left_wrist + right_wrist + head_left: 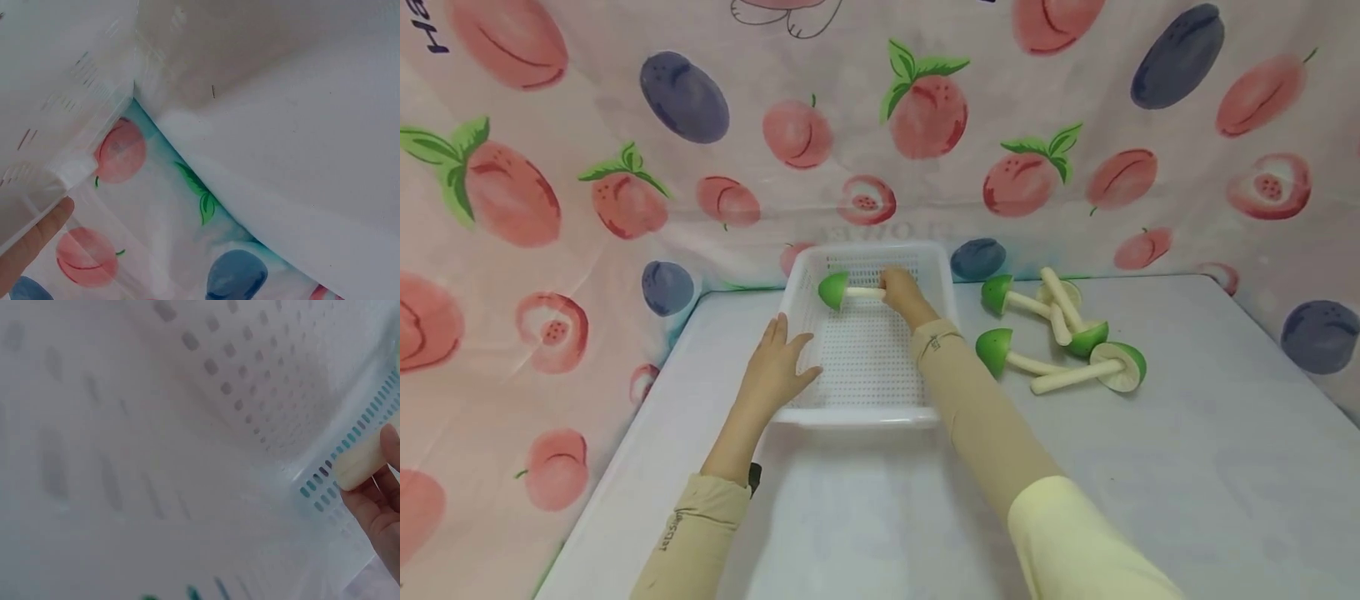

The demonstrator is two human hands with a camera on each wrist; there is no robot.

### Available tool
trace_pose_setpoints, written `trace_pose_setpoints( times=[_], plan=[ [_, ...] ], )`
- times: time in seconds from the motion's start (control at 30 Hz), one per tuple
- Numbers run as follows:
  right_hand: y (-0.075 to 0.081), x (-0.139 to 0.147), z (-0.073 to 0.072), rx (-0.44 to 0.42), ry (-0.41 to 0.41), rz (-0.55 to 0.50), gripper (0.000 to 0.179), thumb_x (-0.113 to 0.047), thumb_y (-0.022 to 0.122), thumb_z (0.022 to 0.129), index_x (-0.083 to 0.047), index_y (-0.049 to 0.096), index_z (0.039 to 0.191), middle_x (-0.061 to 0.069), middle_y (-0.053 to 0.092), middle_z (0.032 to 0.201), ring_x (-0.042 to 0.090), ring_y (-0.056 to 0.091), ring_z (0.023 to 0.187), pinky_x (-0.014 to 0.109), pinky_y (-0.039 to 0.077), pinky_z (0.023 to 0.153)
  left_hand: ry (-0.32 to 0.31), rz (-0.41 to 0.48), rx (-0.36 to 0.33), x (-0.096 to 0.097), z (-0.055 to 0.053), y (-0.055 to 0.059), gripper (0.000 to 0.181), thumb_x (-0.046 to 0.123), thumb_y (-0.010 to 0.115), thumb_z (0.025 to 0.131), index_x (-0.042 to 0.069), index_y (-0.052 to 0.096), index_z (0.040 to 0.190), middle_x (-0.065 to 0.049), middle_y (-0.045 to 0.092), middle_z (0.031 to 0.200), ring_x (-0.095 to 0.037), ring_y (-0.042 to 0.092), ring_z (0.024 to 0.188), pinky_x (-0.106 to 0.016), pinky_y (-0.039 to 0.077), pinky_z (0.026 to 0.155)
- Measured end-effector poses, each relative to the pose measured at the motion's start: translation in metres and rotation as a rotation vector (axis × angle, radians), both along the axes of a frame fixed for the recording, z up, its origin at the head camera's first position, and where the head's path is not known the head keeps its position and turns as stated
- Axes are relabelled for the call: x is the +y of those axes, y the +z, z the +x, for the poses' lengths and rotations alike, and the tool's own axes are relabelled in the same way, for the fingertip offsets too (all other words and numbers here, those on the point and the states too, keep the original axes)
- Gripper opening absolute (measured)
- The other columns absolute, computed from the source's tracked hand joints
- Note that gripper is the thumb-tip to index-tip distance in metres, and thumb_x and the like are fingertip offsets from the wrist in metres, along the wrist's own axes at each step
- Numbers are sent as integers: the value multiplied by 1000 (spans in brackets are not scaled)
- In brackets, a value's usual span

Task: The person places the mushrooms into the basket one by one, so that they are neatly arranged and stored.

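Observation:
A toy mushroom (833, 291) with a green cap and a pale stem is held inside the white plastic basket (857, 417), cap toward the left. My right hand (901, 292) grips the end of its stem near the basket's back wall. In the right wrist view, thumb and fingers pinch the stem (362, 464) close to the perforated wall. My left hand (775, 371) is at the basket's left side with fingers spread and thumb over the rim. A straight finger (44, 231) lies along the basket's outer wall in the left wrist view.
Several more green-capped mushrooms (1120, 367) lie in a loose group on the white table (1210, 467), right of the basket. A fruit-printed cloth (865, 108) hangs behind the table and along its left side.

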State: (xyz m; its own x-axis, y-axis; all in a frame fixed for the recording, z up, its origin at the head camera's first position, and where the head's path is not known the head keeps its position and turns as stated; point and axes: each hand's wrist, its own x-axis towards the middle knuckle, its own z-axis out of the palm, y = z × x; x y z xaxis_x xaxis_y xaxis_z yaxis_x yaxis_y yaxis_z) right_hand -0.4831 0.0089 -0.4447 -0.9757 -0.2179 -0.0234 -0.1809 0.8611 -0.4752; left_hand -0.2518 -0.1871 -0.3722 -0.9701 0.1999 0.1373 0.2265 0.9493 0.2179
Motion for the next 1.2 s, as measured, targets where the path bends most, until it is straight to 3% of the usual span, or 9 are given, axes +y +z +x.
trace_pose_setpoints(
  times=[0.07,0.17,0.2,0.23,0.33,0.43,0.53,0.93,1.2],
  plan=[
    [-11,1,-13,-2,4,26,15,2,62,85,-6,63,97,8,64,98,21,59,92,32,51,83,0,0,1,0,0,1,57,32,70,84,4,54,131,-35,21,149,-48,21,139,-60,33,105],
    [-59,2,-63,90,13,68,14,-1,65,82,-10,63,91,5,64,91,20,59,84,32,51,76,-5,6,7,1,0,2,57,32,70,83,4,54,130,-35,22,149,-48,22,139,-60,34,105],
    [-49,2,-53,62,7,68,15,-1,64,83,-8,63,95,7,65,95,22,60,88,33,51,79,-6,9,7,2,1,2,57,32,70,83,4,55,130,-35,22,148,-48,22,139,-60,33,106],
    [-55,2,-58,40,-4,64,15,-1,63,84,-7,62,98,9,64,98,23,60,90,34,51,81,-5,12,9,2,1,1,57,32,70,83,4,55,130,-35,22,148,-48,22,139,-60,33,106],
    [-7,1,-5,-58,-31,79,16,-3,55,91,-1,58,107,15,63,109,28,59,102,37,49,92,-9,8,10,4,2,1,57,32,70,83,4,55,130,-35,22,148,-48,22,139,-59,33,106],
    [25,2,39,-52,-32,139,16,-6,48,95,0,56,107,16,62,109,28,59,103,36,49,93,-11,3,12,5,2,0,57,33,71,83,4,55,130,-35,23,148,-48,23,139,-58,33,107],
    [37,3,58,-4,-19,201,17,-9,47,96,-1,58,107,15,64,107,27,61,101,35,51,91,-12,-1,15,7,3,1,57,32,71,82,4,56,130,-35,23,148,-48,23,139,-58,33,108],
    [49,-5,68,-58,13,251,28,-11,40,100,-1,53,123,17,61,120,29,58,114,40,47,100,-5,-68,35,5,-1,5,58,31,73,81,2,56,128,-36,26,146,-48,27,137,-57,35,106],
    [56,-16,74,-112,85,415,38,-11,62,88,-2,53,124,17,59,123,31,57,116,42,46,101,-1,-82,21,-1,-2,4,58,30,73,81,1,56,128,-37,25,146,-49,26,137,-57,34,107]
  ],
)
